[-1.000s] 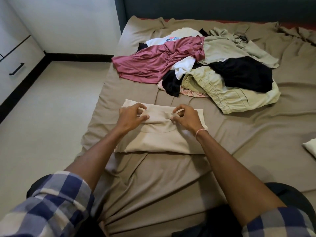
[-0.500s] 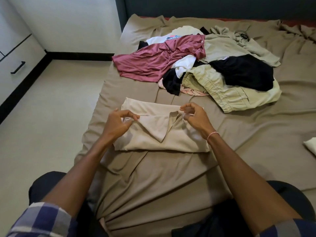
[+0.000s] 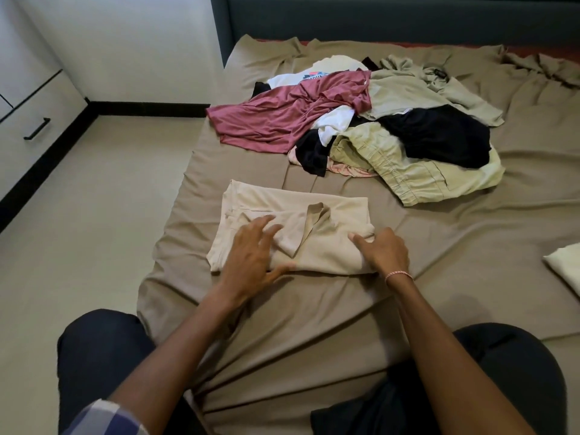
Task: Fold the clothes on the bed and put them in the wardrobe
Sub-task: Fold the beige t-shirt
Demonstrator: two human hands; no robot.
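Note:
A beige collared shirt [image 3: 332,243], folded into a rectangle with its collar on top, lies on the near part of the bed [image 3: 470,246]. My left hand [image 3: 254,255] rests flat on the shirt's left half with fingers spread. My right hand [image 3: 384,251] sits at the shirt's right edge, thumb stretched over the fabric and fingers curled against the fold. Further back lies a heap of unfolded clothes: a maroon top [image 3: 282,117], pale green trousers [image 3: 417,171], a black garment [image 3: 439,136] and a white printed T-shirt [image 3: 301,78].
White wardrobe doors with a black handle [image 3: 37,128] stand at the left across a beige floor [image 3: 94,215]. A dark headboard [image 3: 392,20] closes the far end. A pale folded cloth [image 3: 565,265] lies at the bed's right edge. My knees are against the bed's near edge.
Both hands let go of the collar area and moved down toward me. The left hand now lies flat on the shirt; the right went to the shirt's right edge.

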